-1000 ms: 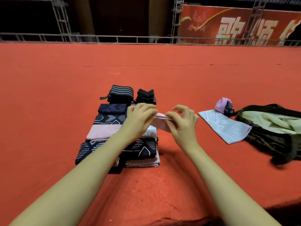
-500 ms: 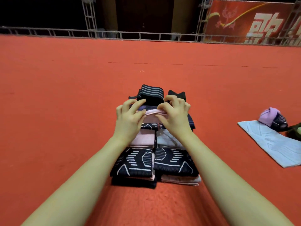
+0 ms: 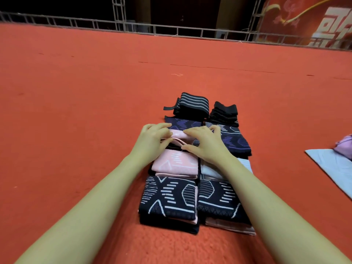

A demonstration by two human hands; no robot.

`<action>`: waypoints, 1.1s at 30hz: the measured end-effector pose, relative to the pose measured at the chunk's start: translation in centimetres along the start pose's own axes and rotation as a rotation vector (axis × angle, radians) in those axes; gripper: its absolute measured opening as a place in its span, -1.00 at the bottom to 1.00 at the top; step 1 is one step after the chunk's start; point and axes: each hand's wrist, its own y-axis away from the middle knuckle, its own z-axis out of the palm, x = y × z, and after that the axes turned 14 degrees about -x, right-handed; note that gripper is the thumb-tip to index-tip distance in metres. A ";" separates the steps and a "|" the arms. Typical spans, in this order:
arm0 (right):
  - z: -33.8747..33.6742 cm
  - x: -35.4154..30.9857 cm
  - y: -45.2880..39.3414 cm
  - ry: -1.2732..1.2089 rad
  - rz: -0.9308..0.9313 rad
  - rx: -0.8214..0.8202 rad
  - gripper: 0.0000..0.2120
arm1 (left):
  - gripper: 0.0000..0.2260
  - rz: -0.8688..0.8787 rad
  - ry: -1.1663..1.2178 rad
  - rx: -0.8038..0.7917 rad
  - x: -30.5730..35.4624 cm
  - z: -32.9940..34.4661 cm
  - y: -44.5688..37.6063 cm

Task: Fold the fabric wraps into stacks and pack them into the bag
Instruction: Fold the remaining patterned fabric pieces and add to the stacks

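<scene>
Folded fabric wraps lie in two rows of stacks on the red carpet (image 3: 76,130). Nearest are two navy patterned stacks (image 3: 168,199) (image 3: 219,199). Behind them are a pink stack (image 3: 175,164), a pale stack (image 3: 245,164) and a navy-and-purple stack (image 3: 234,140). At the far end are a grey-striped black stack (image 3: 192,103) and a plain black one (image 3: 224,111). My left hand (image 3: 154,138) and my right hand (image 3: 205,143) hold a folded pink wrap (image 3: 178,135) by its ends, low over the left row behind the pink stack. The bag is out of view.
A light blue wrap (image 3: 335,168) lies flat at the right edge, with a lilac bundle (image 3: 344,145) on its far end. A metal railing (image 3: 171,31) closes off the far side of the carpet, with a red banner (image 3: 314,20) behind it.
Both hands carried the folded pink wrap from the right side of the stacks to over the left row and lowered it. The view swung left, so the bag left the frame.
</scene>
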 end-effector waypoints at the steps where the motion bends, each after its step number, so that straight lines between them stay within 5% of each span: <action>1: -0.1 0.0 0.0 0.010 -0.015 0.012 -0.63 | -0.77 0.016 -0.015 0.009 0.1 0.1 0.0; 7: 0.3 0.3 -0.6 0.175 -0.057 0.060 -0.74 | -0.78 0.056 -0.069 0.088 0.7 0.2 0.0; 14: -0.1 0.5 -0.9 0.337 -0.071 0.524 -0.84 | -0.96 0.281 -0.382 0.318 0.6 -0.7 -1.6; 16: -0.2 0.7 -0.6 0.315 -0.069 0.417 -0.81 | -0.89 0.266 -0.371 0.209 0.3 -0.6 -2.0; 20: 0.3 1.3 0.5 0.143 0.004 -0.137 -0.68 | -0.65 0.066 -0.210 -0.252 0.8 -0.6 -0.8; 24: 0.4 0.8 0.9 0.045 0.104 -0.380 -0.61 | -0.45 -0.169 -0.222 -0.522 1.8 -0.8 -0.4; 27: 0.2 0.1 0.9 0.128 0.178 -0.552 -0.53 | -0.48 -0.246 -0.177 -0.750 2.3 -0.4 0.1; 33: 0.4 -0.7 1.0 0.074 0.258 -0.582 -0.53 | -0.55 -0.303 -0.211 -0.719 3.6 -0.5 0.2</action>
